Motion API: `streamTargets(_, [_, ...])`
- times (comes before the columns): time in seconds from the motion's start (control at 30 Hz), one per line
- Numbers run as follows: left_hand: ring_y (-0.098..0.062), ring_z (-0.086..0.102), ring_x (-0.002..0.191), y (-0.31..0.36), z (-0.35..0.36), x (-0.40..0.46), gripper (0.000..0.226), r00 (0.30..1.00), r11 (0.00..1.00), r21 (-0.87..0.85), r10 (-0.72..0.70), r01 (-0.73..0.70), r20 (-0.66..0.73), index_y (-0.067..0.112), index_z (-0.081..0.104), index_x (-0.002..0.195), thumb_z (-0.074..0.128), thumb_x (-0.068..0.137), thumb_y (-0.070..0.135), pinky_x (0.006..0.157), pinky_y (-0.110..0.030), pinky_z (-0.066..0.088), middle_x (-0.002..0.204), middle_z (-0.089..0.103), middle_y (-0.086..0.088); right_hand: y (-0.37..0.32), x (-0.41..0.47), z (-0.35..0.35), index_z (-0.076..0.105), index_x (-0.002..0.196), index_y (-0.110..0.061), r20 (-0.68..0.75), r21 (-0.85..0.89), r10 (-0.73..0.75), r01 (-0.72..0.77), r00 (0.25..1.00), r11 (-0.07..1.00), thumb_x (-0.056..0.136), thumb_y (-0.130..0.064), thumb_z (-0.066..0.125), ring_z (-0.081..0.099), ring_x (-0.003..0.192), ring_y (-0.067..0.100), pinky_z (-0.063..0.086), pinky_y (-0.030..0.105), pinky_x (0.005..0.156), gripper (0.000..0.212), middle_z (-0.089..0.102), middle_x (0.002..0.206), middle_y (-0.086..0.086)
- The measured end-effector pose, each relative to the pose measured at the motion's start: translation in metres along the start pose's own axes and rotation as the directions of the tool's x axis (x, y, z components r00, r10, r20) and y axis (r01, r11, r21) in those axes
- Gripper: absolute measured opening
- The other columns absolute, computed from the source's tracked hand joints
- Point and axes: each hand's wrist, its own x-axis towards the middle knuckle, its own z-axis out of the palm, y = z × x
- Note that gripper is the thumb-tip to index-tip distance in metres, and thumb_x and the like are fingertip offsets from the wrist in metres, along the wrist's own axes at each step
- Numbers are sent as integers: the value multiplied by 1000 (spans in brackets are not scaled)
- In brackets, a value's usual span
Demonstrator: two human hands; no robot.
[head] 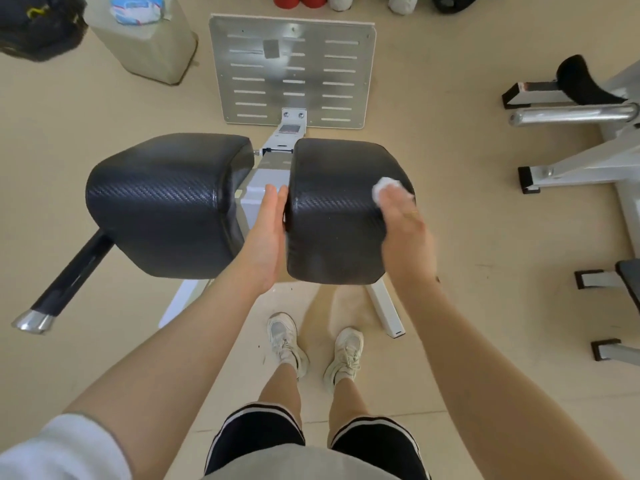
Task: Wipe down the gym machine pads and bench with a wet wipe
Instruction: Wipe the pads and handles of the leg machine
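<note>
Two black textured pads sit side by side on a white-framed machine: the left pad (pixel 166 202) and the right pad (pixel 337 216). My left hand (pixel 268 233) lies flat with straight fingers against the inner left side of the right pad. My right hand (pixel 401 223) presses a crumpled white wet wipe (pixel 382 187) onto the right pad's upper right edge; the fingers cover most of the wipe.
A metal foot plate (pixel 292 69) stands beyond the pads. A black handle bar (pixel 69 278) sticks out lower left. A wipes pack (pixel 136 8) rests on a beige box far left. Other white machine frames (pixel 571 164) stand at right. My shoes (pixel 315 344) are below.
</note>
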Motion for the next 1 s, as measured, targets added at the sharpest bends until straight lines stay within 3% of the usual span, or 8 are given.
streamTargets(0.07, [10,54,105,-4,6,-6,45,998,999,31,40,-39,-39,36,55,114,18,96,54,80,-9,41,112,60,21,-40,-5,7,59,112,-17,-9,51,-130,130,992,990,98,-28,40,47,101,-7,34,14,91,27,59,112,-10])
streamTargets(0.13, [14,55,97,-10,10,-12,43,996,999,2,54,-54,-66,35,54,116,19,96,52,71,-5,44,108,60,22,-75,-6,24,54,126,-7,-7,126,-248,247,969,961,98,-17,25,35,123,4,15,10,104,41,53,132,7])
streamTargets(0.23, [3,49,115,-22,8,-19,55,990,980,-164,95,-111,-106,23,38,140,17,96,50,90,-13,43,134,50,10,-93,-4,54,42,135,-1,-14,270,-250,245,968,931,97,-15,4,29,137,20,3,15,113,55,42,143,12])
streamTargets(0.33, [-5,29,137,-31,7,-18,61,989,978,-170,107,-124,-105,18,27,145,8,97,50,117,-31,19,150,34,5,-69,2,55,36,140,-8,6,70,-432,430,902,900,93,-5,38,29,138,15,19,25,114,47,37,147,4])
streamTargets(0.43, [-3,19,140,-39,5,-12,62,993,987,-151,46,-61,-104,28,22,146,8,94,57,119,-34,8,152,27,14,-19,4,27,44,132,-30,-22,62,-370,370,929,927,100,-36,32,35,124,-6,24,18,106,35,42,134,-18])
streamTargets(0.63, [-8,26,139,-40,3,-15,75,988,976,-195,67,-93,-136,26,34,142,15,84,69,116,-33,16,149,35,9,15,-5,37,29,139,4,-15,-35,-234,234,972,972,91,-11,45,32,135,29,7,22,115,53,37,143,19])
streamTargets(0.77, [-2,29,136,-33,-9,-15,67,998,993,-106,53,-56,-40,29,37,140,4,92,62,119,-36,8,146,39,13,-31,-9,57,31,138,5,30,-84,-488,489,872,868,82,-16,67,36,134,29,13,32,112,69,41,143,17])
streamTargets(1.0, [-1,25,137,-31,-30,-7,66,999,995,90,-32,33,-14,38,34,140,7,87,68,118,-44,2,148,35,16,0,-20,84,48,129,3,114,-211,-821,822,559,530,89,4,32,51,124,21,34,33,107,44,53,134,11])
